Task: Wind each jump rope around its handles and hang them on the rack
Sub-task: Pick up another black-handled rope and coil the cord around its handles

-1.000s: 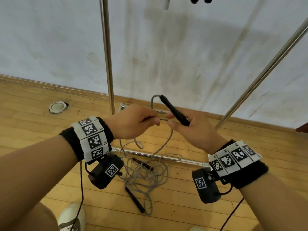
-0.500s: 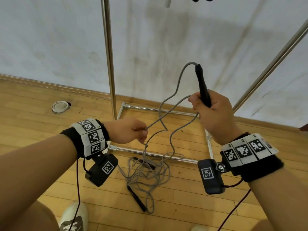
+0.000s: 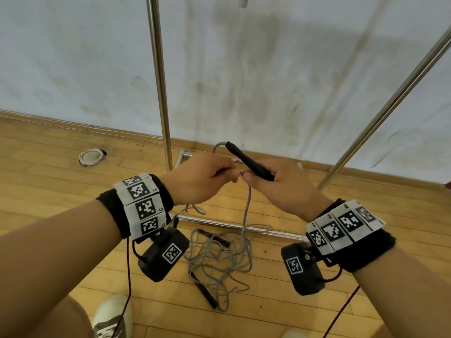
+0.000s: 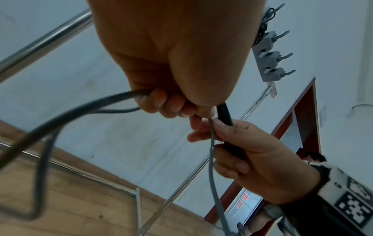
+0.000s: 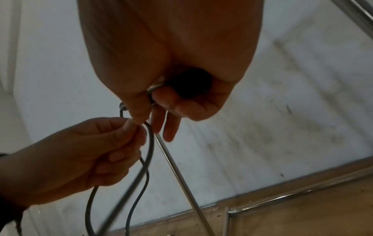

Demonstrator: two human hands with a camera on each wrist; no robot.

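My right hand (image 3: pixel 275 184) grips a black jump-rope handle (image 3: pixel 249 161) that points up and to the left, its grey cord (image 3: pixel 247 208) looping out of the tip. My left hand (image 3: pixel 207 176) pinches loops of that cord (image 4: pixel 113 102) right beside the right thumb. The right wrist view has the handle's butt (image 5: pixel 189 86) in my palm and the left hand's fingers (image 5: pixel 121 137) curled round the cord (image 5: pixel 149 153). More grey rope (image 3: pixel 219 262) lies tangled on the floor with two black handles (image 3: pixel 206 293) (image 3: pixel 218 239). The steel rack (image 3: pixel 159 81) stands behind.
The rack's base bar (image 3: pixel 234 226) crosses the floor under my hands, and a slanted rack pole (image 3: pixel 390 101) rises at the right. A round white floor fitting (image 3: pixel 90 157) sits at the left by the wall. My shoe (image 3: pixel 112 318) is at the bottom. Grey hooks (image 4: pixel 272 55) hang up high.
My right hand, raised high half a second ago, has come back down with the handle. My left hand has moved up to meet it, bringing the cord to the handle.
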